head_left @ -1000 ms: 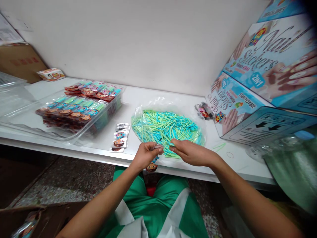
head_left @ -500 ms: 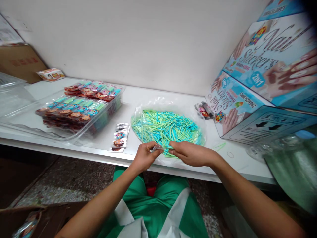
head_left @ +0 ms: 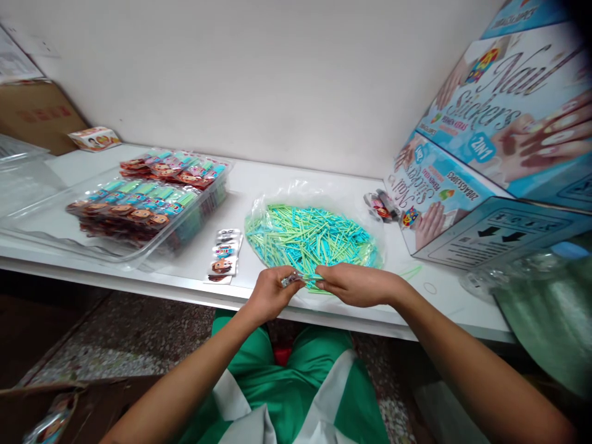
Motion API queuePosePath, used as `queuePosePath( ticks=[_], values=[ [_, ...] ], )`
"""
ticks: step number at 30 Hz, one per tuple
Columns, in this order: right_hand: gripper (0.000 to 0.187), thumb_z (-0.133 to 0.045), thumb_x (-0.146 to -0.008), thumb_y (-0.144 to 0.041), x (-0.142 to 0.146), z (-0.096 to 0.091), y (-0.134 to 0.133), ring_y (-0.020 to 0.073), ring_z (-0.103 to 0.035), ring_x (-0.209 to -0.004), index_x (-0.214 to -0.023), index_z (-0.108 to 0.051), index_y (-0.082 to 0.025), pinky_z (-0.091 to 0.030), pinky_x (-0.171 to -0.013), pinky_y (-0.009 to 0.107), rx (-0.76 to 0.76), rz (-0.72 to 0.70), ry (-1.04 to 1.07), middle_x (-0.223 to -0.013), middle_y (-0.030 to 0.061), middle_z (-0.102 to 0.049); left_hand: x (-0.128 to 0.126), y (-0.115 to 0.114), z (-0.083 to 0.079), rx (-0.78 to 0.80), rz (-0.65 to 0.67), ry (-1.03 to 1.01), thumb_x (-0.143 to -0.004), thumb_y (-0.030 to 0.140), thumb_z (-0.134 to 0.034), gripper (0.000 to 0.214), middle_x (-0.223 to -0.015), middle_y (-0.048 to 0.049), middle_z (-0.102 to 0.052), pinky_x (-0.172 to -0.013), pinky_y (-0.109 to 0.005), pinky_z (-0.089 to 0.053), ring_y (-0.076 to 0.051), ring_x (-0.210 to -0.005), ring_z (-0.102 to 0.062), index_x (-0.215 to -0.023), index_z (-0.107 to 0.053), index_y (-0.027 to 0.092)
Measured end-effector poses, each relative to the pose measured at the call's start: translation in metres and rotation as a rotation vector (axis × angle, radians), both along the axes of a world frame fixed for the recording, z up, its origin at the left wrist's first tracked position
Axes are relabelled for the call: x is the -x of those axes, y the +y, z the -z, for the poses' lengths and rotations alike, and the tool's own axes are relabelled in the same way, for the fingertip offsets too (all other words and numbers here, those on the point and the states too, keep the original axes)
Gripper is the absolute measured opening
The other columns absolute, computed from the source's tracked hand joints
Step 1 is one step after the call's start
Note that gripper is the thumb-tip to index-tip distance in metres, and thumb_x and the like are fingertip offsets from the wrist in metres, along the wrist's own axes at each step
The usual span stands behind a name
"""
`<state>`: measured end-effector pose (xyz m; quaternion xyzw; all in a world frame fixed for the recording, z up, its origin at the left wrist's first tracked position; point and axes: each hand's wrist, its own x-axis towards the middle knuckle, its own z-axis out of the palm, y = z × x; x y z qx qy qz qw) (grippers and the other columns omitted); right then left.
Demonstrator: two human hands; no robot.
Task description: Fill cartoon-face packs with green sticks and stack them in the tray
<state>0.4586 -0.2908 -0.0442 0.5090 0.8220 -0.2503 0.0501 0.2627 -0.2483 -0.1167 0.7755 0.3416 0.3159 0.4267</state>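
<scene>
My left hand point(head_left: 272, 293) is closed on a small clear packet point(head_left: 290, 279), its printing mostly hidden by the fingers. Facing it, my right hand point(head_left: 356, 285) pinches thin green and blue sticks point(head_left: 312, 277) whose tips meet the packet; whether they are inside it I cannot tell. Just beyond both hands lies an open clear bag point(head_left: 296, 192) heaped with light green and blue sticks point(head_left: 314, 234). Left of the bag, flat printed sachets point(head_left: 223, 256) lie in a small stack.
A clear plastic tray point(head_left: 139, 256) at left holds rows of filled sachets point(head_left: 134, 203). Nail sticker boxes point(head_left: 462, 160) are stacked at right, with loose packets point(head_left: 382, 205) beside them. A rubber band point(head_left: 430, 288) and a plastic bottle point(head_left: 499, 274) lie near the right front edge.
My hands have barely moved. The packet in my left hand is turned slightly, and the sticks in my right hand point toward it a little differently.
</scene>
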Motion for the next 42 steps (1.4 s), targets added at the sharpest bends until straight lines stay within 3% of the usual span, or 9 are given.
queuePosePath(
  ticks=[6,12,16,20,23,27,34,37,42],
  values=[
    [0.026,-0.031,-0.093,-0.037,-0.004,-0.001,0.004,0.0129,-0.045,-0.059,-0.082,-0.046,-0.019,-0.029,-0.053,0.023,0.020,-0.028,0.055,-0.068,0.0021,-0.053,0.000,0.001,-0.001,0.062,0.006,-0.040,-0.077,0.031,-0.059,0.015,-0.065,-0.0011,-0.062,-0.061,-0.023,-0.037,-0.016,-0.066,-0.055,-0.070,-0.066,0.019],
    [0.025,-0.032,-0.093,-0.036,0.000,-0.001,0.000,0.0143,-0.050,-0.061,-0.089,-0.049,-0.018,-0.028,-0.052,0.024,-0.020,-0.024,-0.053,-0.074,0.0049,-0.059,0.001,0.000,0.001,-0.038,0.036,0.057,-0.080,0.027,-0.056,0.016,-0.067,0.0003,-0.061,-0.063,-0.022,-0.035,-0.013,-0.067,-0.054,-0.070,-0.062,0.017],
    [0.016,-0.035,-0.089,-0.020,0.011,0.000,-0.007,0.0185,-0.058,-0.069,-0.096,-0.049,-0.017,-0.030,-0.054,0.025,-0.148,-0.011,-0.216,-0.082,0.0081,-0.064,0.001,0.001,0.002,-0.102,0.044,0.160,-0.081,0.028,-0.054,0.018,-0.064,0.0008,-0.058,-0.060,-0.021,-0.033,-0.012,-0.064,-0.053,-0.068,-0.058,0.016],
    [0.022,-0.038,-0.082,-0.008,0.021,0.004,-0.010,0.0229,-0.062,-0.075,-0.098,-0.050,-0.015,-0.033,-0.057,0.027,-0.202,0.011,-0.342,-0.089,0.0107,-0.065,0.001,-0.001,0.000,-0.224,0.049,0.277,-0.083,0.029,-0.052,0.018,-0.067,-0.0009,-0.059,-0.060,-0.023,-0.033,-0.014,-0.067,-0.055,-0.071,-0.058,0.017],
    [0.018,-0.036,-0.089,-0.020,0.018,0.003,-0.007,0.0240,-0.063,-0.074,-0.100,-0.049,-0.015,-0.033,-0.054,0.027,-0.145,0.001,-0.288,-0.086,0.0113,-0.066,0.001,-0.001,-0.001,-0.290,0.073,0.305,-0.083,0.029,-0.051,0.015,-0.074,-0.0028,-0.062,-0.065,-0.024,-0.034,-0.016,-0.074,-0.057,-0.080,-0.060,0.017],
    [0.032,-0.031,-0.092,-0.040,0.009,-0.001,0.001,0.0231,-0.062,-0.070,-0.105,-0.046,-0.015,-0.032,-0.050,0.025,0.011,0.001,-0.156,-0.082,0.0124,-0.066,0.001,0.000,0.000,-0.306,0.106,0.293,-0.084,0.031,-0.051,0.016,-0.073,-0.0033,-0.062,-0.066,-0.024,-0.035,-0.017,-0.075,-0.057,-0.080,-0.059,0.017],
    [0.044,-0.039,-0.088,-0.033,0.017,0.006,0.006,0.0258,-0.063,-0.074,-0.126,-0.039,-0.010,-0.031,-0.049,0.026,0.055,-0.039,-0.236,-0.089,0.0160,-0.067,-0.002,-0.005,-0.004,-0.412,0.210,0.435,-0.087,0.034,-0.045,0.019,-0.078,-0.0064,-0.063,-0.064,-0.027,-0.033,-0.021,-0.076,-0.058,-0.086,-0.055,0.017],
    [0.059,-0.044,-0.085,-0.029,0.018,0.008,0.009,0.0268,-0.063,-0.075,-0.137,-0.027,-0.008,-0.031,-0.050,0.027,0.048,-0.043,-0.276,-0.091,0.0175,-0.067,-0.003,-0.009,-0.006,-0.361,0.270,0.469,-0.089,0.032,-0.038,0.020,-0.079,-0.0078,-0.062,-0.060,-0.027,-0.031,-0.021,-0.073,-0.057,-0.090,-0.051,0.016],
    [0.048,-0.047,-0.086,-0.040,0.007,-0.003,0.015,0.0216,-0.061,-0.080,-0.127,-0.042,-0.016,-0.035,-0.056,0.024,0.038,-0.073,-0.022,-0.094,0.0113,-0.067,-0.004,-0.011,-0.006,-0.072,0.282,0.257,-0.091,0.029,-0.033,0.019,-0.068,-0.0023,-0.054,-0.057,-0.025,-0.033,-0.014,-0.062,-0.051,-0.082,-0.045,0.017]
  ],
)
